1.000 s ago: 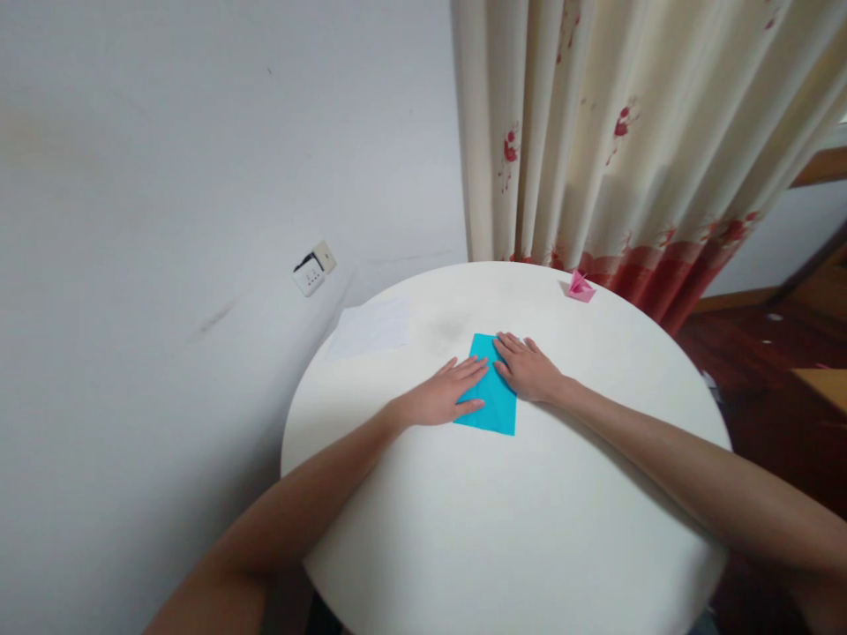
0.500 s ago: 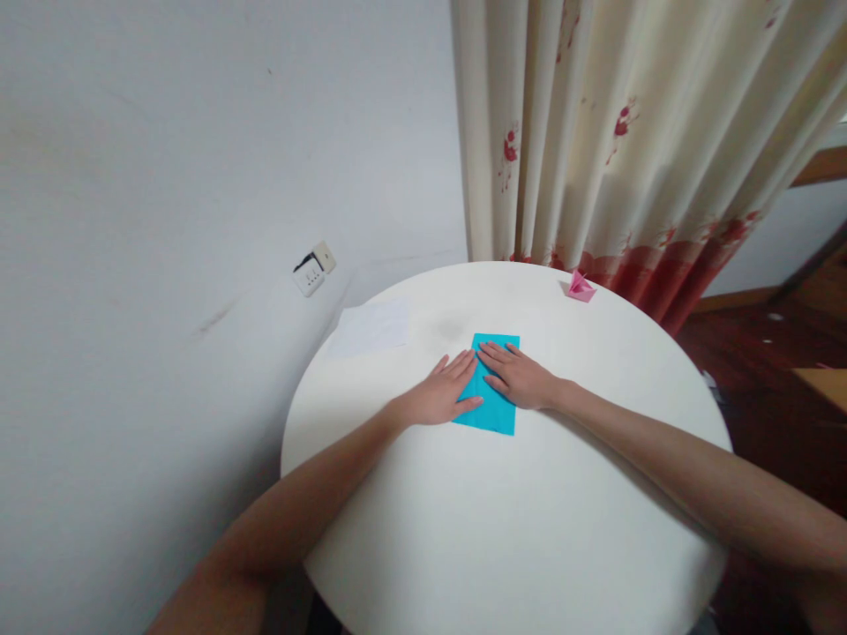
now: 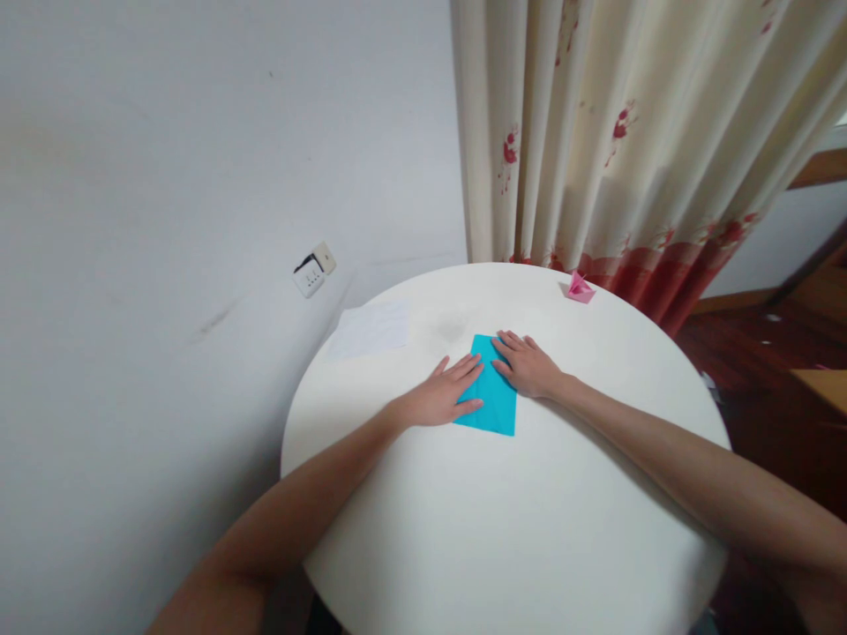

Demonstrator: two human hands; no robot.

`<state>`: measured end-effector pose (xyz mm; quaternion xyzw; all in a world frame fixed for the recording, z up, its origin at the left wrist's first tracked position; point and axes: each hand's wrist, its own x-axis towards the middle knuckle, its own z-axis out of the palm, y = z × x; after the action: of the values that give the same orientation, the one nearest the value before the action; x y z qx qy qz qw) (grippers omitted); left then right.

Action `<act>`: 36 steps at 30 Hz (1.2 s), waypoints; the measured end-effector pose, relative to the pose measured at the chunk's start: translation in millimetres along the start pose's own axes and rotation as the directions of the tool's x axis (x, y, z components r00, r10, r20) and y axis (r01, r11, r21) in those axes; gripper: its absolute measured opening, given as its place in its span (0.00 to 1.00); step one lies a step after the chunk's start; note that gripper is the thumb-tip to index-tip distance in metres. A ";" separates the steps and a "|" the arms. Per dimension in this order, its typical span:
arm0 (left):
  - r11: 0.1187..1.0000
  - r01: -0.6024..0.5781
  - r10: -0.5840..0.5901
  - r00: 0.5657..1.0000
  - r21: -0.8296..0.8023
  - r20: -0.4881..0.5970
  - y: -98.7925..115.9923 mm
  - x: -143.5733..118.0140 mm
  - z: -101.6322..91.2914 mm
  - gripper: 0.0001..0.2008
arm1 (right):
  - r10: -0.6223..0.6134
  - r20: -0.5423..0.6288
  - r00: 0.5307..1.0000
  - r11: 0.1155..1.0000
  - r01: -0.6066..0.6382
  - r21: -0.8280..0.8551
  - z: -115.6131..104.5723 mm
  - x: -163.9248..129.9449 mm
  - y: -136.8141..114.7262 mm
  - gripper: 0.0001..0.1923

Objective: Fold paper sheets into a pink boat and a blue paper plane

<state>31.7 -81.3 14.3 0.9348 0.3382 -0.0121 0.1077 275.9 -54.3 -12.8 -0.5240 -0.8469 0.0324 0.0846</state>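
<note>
A blue sheet of paper (image 3: 493, 407), longer than it is wide, lies flat on the round white table (image 3: 503, 529). My left hand (image 3: 442, 393) rests on its left edge, fingers stretched out toward the upper right and the thumb apart below them. On the upper right part of the sheet lies my right hand (image 3: 526, 363), palm down, its fingers extended and its fingertips at the far edge. Both hands cover parts of the paper, and neither grips it.
A folded pink paper figure (image 3: 580, 288) stands near the table's far right edge. White paper (image 3: 371, 328) lies at the far left. Behind are a wall with a socket (image 3: 309, 276) and a patterned curtain (image 3: 595, 159).
My right hand has slid a little to the right and away from me across the blue paper. My left fingertips have shifted slightly right. The paper has hardly moved.
</note>
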 end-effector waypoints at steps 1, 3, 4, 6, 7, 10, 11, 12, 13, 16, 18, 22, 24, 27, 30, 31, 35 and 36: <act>1.000 -0.003 0.002 1.000 -0.002 -0.006 -0.2 0.0 0.2 0.37 | 0.007 -0.003 1.000 1.000 -0.007 -0.001 0.7 0.2 0.4 0.34; 1.000 -0.005 0.004 1.000 -0.005 -0.014 -0.3 -0.1 0.3 0.36 | 0.016 -0.006 1.000 1.000 -0.016 0.001 1.6 0.1 0.5 0.34; 1.000 -0.005 0.005 1.000 -0.004 -0.015 -0.3 -0.2 0.2 0.36 | 0.018 -0.009 1.000 1.000 -0.018 0.003 1.6 -0.2 0.4 0.34; 1.000 -0.007 0.007 1.000 -0.004 -0.013 -0.2 -0.5 -0.4 0.36 | 0.012 -0.016 1.000 1.000 -0.011 0.010 0.3 -1.3 -0.6 0.33; 1.000 -0.008 0.008 1.000 -0.006 -0.011 -0.1 -0.6 -0.7 0.36 | -0.004 -0.018 1.000 1.000 0.005 0.016 -1.0 -2.0 -1.3 0.33; 1.000 -0.004 0.004 1.000 -0.019 -0.003 0.1 -0.9 -1.8 0.37 | -0.113 -0.018 0.993 0.992 0.114 0.048 -6.8 -4.8 -5.2 0.31; 1.000 -0.001 0.001 1.000 -0.024 0.001 0.0 -1.0 -2.1 0.37 | -0.156 -0.017 0.988 0.986 0.157 0.063 -8.8 -5.8 -6.8 0.31; 1.000 0.000 0.000 1.000 -0.028 0.002 -0.1 -0.9 -2.2 0.37 | -0.193 -0.017 0.981 0.978 0.194 0.075 -10.5 -6.6 -8.5 0.30; 0.999 -0.001 0.001 1.000 -0.033 0.001 -0.2 -0.8 -2.2 0.37 | -0.222 -0.017 0.975 0.971 0.223 0.085 -11.8 -7.4 -10.1 0.30; 0.999 -0.010 0.010 1.000 -0.042 -0.008 -0.5 -0.5 -1.8 0.37 | -0.234 -0.009 0.972 0.968 0.234 0.092 -12.7 -8.3 -13.0 0.30; 0.999 -0.011 0.011 1.000 -0.041 -0.014 -0.4 -0.3 -1.5 0.36 | -0.198 0.000 0.980 0.977 0.197 0.080 -11.2 -7.8 -13.1 0.30; 0.999 -0.004 0.004 1.000 -0.033 -0.012 0.9 -0.3 -2.3 0.37 | -0.121 0.003 0.993 0.992 0.120 0.033 -6.4 -5.7 -10.7 0.31; 0.999 0.001 -0.001 1.000 -0.032 -0.007 1.8 -0.5 -3.4 0.37 | -0.074 -0.005 0.997 0.997 0.074 0.016 -4.1 -4.5 -9.2 0.31; 0.999 0.004 -0.003 1.000 -0.035 0.002 2.5 -0.7 -5.1 0.36 | -0.003 -0.020 1.000 1.000 0.003 0.009 -1.8 -3.0 -7.6 0.32; 0.999 -0.001 0.002 1.000 -0.038 0.007 2.7 -1.0 -5.8 0.36 | 0.043 -0.032 0.999 0.999 -0.043 0.006 -2.0 -2.7 -7.5 0.32; 0.999 -0.003 0.003 1.000 -0.038 0.006 2.8 -1.1 -5.8 0.36 | 0.045 -0.034 0.998 0.999 -0.045 0.006 -2.8 -3.1 -7.9 0.32; 0.999 0.008 -0.008 1.000 -0.043 0.008 3.2 -1.4 -5.4 0.37 | -0.114 -0.013 0.993 0.993 0.115 0.036 -8.1 -6.1 -10.7 0.31; 0.999 0.012 -0.012 1.000 -0.044 0.012 3.1 -1.4 -5.2 0.38 | -0.164 -0.004 0.986 0.985 0.164 0.049 -9.4 -6.8 -11.4 0.31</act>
<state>32.4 -83.5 20.1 0.9300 0.3434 -0.0107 0.1303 270.5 -65.8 -2.7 -0.4501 -0.8862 0.0461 0.0999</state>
